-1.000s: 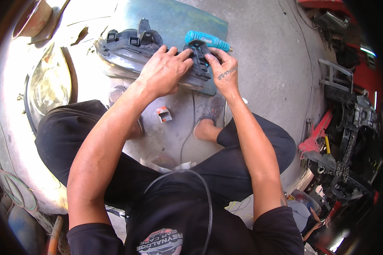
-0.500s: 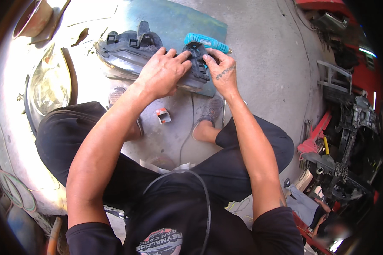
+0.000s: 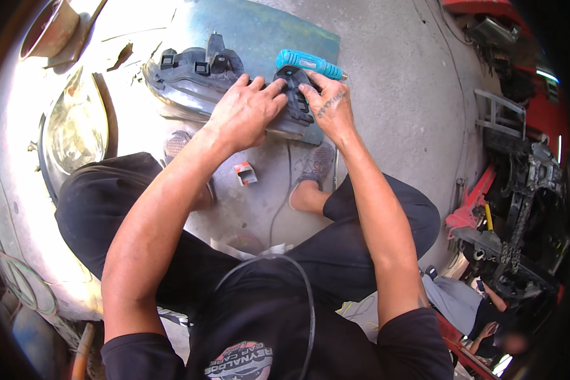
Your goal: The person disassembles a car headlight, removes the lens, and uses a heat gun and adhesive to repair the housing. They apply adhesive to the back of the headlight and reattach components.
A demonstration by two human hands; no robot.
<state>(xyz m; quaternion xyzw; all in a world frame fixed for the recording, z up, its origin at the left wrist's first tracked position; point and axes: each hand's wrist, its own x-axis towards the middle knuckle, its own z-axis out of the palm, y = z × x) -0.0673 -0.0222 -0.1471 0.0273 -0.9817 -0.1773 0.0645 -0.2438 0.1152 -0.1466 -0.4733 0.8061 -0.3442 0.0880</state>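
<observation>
In front of my feet a car headlight [image 3: 190, 95] lies lengthwise, with a clear lens and a black plastic housing. My left hand [image 3: 247, 111] is laid over the middle of it, knuckles up, fingers curled onto the housing; its thumb is hidden. At the right end a black slotted bracket [image 3: 294, 85] stands up from the housing. My right hand [image 3: 327, 104] grips this end between thumb and fingers, the fingertips mostly out of sight behind it. Just beyond the bracket lies a teal heat gun-like tool [image 3: 307, 61], apart from my left hand.
The headlight rests partly on a green-blue sheet [image 3: 259, 28]. A yellowed headlight lens [image 3: 76, 130] lies at left, near a brown pot [image 3: 50, 31]. A small open box [image 3: 245, 173] sits between my shoes. At right are a red jack [image 3: 472, 202], metal parts and a seated person [image 3: 468, 307].
My right thumb and fingers have shifted slightly on the bracket, which sits a little differently. My left hand keeps its place. The whole view has moved slightly.
</observation>
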